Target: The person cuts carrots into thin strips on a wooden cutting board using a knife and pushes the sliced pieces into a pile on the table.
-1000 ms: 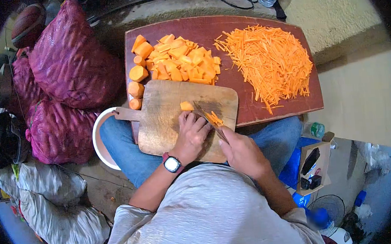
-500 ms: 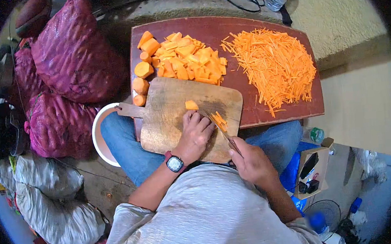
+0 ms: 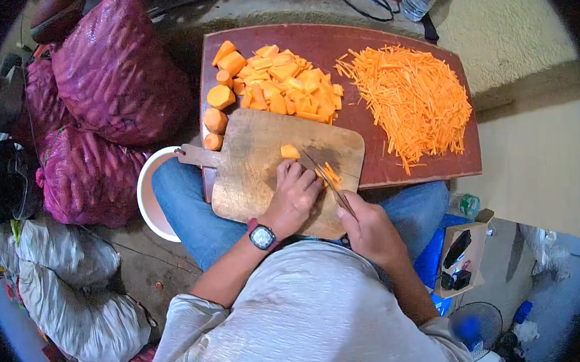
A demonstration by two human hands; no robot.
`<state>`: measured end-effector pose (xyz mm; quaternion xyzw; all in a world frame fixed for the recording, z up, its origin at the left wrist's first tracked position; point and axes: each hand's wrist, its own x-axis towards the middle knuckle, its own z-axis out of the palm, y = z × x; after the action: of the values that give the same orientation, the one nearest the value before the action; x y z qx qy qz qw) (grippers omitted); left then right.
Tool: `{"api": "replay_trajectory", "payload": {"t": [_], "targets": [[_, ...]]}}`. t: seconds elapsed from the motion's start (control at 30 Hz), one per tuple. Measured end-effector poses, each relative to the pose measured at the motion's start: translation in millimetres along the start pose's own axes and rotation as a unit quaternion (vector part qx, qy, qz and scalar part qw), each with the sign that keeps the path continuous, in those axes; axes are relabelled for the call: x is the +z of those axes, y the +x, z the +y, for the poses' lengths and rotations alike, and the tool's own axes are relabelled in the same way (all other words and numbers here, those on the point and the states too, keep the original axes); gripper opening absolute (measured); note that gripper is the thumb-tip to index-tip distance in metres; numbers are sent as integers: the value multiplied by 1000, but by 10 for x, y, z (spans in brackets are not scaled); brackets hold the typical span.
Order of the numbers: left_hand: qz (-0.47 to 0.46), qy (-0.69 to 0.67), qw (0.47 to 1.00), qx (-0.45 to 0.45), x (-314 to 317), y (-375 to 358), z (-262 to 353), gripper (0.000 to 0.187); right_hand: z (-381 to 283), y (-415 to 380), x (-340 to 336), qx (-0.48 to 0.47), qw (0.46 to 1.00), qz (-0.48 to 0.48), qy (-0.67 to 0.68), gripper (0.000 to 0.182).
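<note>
Sacks crowd your ten o'clock, carrot shreds your one; right hand wraps the knife, left hand curls, contents hidden.

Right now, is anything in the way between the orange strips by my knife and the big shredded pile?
Nothing visible: only bare cutting board and red tabletop separate the strips from the shredded pile. The knife in your right hand is beside them, clear of that path.

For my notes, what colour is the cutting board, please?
The board is light brown with darker patches; head view shows it.
</note>
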<state>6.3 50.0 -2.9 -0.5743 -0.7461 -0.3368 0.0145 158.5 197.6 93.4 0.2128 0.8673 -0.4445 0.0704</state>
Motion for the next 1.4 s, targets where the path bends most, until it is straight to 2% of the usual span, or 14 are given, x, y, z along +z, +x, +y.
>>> {"api": "replay_trajectory", "payload": {"t": [0.13, 0.2, 0.43, 0.5, 0.63, 0.87, 0.93, 1.13, 1.33, 1.4], "targets": [[1, -5, 1000, -3, 15, -9, -15, 35, 23, -63, 10, 31, 999, -29, -11, 35], [7, -11, 1000, -5, 14, -2, 8, 35, 68, 21, 81, -29, 999, 17, -8, 33], [14, -14, 1000, -2, 30, -14, -19, 37, -14, -104, 8, 21, 1000, -13, 11, 30], [11, -16, 1000, -6, 34, -23, -5, 37, 8, -9, 62, -9, 1000, 18, 21, 30], [1, -3, 1000, -5, 26, -16, -22, 38, -3, -55, -3, 0, 1000, -6, -1, 30], [13, 0, 1000, 4, -7, 7, -9, 39, -70, -63, 4, 3, 1000, 11, 25, 25], [-14, -16, 1000, -11, 13, -40, -18, 42, -52, -83, -9, 6, 1000, 0, 16, 25], [8, -13, 1000, -4, 25, -24, -10, 46, -47, -55, 15, -3, 1000, 10, 28, 24], [-2, -17, 1000, -15, -6, 3, 19, 41, -80, -61, 17, 35, 999, 10, 30, 24], [0, -12, 1000, -11, -3, 4, 26, 38, -86, -11, 17, 12, 1000, 19, 14, 27]]}}
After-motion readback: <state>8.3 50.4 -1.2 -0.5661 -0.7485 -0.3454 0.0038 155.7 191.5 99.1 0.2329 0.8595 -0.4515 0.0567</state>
